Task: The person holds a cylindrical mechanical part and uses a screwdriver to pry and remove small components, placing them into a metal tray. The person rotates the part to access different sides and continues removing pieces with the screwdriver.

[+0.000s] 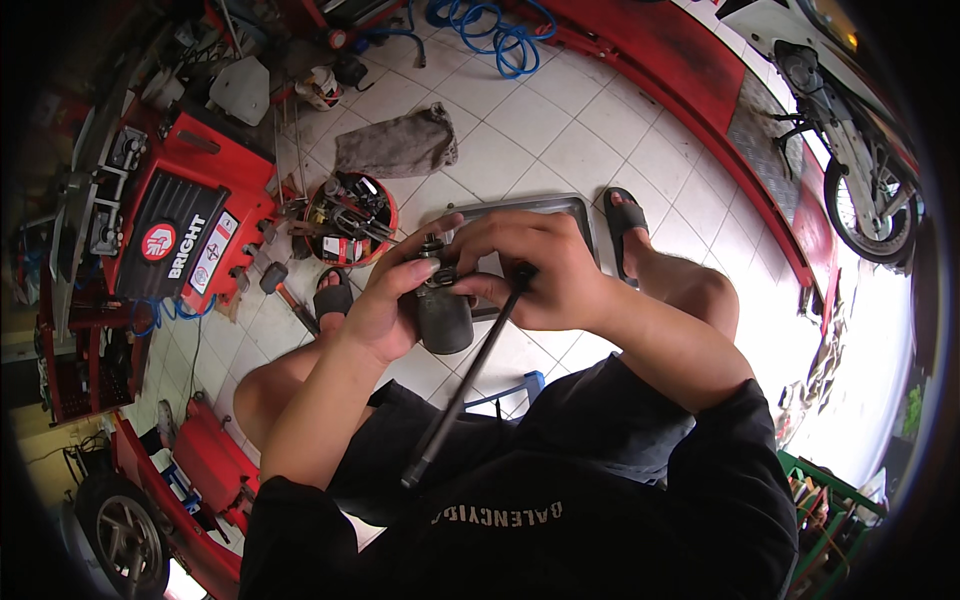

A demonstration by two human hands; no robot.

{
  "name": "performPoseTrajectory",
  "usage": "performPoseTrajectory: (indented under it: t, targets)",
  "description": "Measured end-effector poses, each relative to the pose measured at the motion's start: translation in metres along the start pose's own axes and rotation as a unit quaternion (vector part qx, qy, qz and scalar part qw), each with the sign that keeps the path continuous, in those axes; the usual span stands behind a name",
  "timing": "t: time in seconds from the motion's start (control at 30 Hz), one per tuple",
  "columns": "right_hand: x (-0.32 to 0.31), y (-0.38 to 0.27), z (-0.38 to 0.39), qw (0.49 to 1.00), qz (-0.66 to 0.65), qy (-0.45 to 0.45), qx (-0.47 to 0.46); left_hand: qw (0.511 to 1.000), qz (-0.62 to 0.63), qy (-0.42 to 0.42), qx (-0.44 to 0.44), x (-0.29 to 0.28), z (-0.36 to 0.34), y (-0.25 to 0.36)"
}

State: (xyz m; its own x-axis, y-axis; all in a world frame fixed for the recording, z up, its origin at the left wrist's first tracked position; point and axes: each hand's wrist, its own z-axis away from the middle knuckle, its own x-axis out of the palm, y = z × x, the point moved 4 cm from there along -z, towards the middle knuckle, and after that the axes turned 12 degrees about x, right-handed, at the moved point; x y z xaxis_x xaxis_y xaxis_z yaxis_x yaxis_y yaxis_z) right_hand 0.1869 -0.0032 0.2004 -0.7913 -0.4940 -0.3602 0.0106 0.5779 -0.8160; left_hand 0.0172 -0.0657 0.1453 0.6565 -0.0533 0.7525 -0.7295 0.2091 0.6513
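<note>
My left hand [385, 300] grips a dark grey cylindrical metal part [445, 325], which looks like a small motor, with its rounded end toward me. A threaded stud stands at its far end, beside my left thumb. At the fitting on top, the fingertips of my right hand [545, 265] press against the part. That same hand also keeps a long dark rod-shaped tool [465, 385] in its grasp, slanting down toward my lap; its thicker end looks like a socket. Beneath my hands lies a grey tray [590, 235] on the floor, mostly covered by them.
A red-rimmed bucket [394, 205] of tools and a grey rag [400, 145] sit on the tiles, ahead and left. A hammer [290, 300] rests near my left foot. Left stands a red machine [190, 230]; right, a red lift [690, 110] and motorcycle [840, 150]. Blue hose [510, 50] coils ahead.
</note>
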Motion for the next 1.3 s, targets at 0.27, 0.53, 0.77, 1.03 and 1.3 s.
performPoseTrajectory:
  t: [0.27, 0.53, 0.77, 1.03, 1.3]
  targets:
    - [0.001, -0.001, 0.0, 1.0, -0.005, 0.0, -0.008, 1.0, -0.01, -0.009, 0.0, -0.002, 0.0, -0.001]
    - [0.002, -0.007, -0.001, 1.0, -0.02, -0.001, -0.006, 1.0, -0.008, -0.006, -0.004, -0.002, 0.002, 0.0]
    - [0.0, -0.001, 0.0, 0.999, -0.017, -0.028, -0.036, 1.0, -0.009, -0.003, -0.004, 0.003, 0.001, -0.002]
    - [0.001, -0.005, -0.002, 0.999, -0.017, -0.025, -0.017, 1.0, -0.007, 0.001, -0.005, -0.002, 0.001, -0.002]
    - [0.003, -0.006, 0.0, 1.0, -0.018, -0.007, -0.016, 1.0, -0.004, -0.002, -0.005, 0.0, 0.001, -0.002]
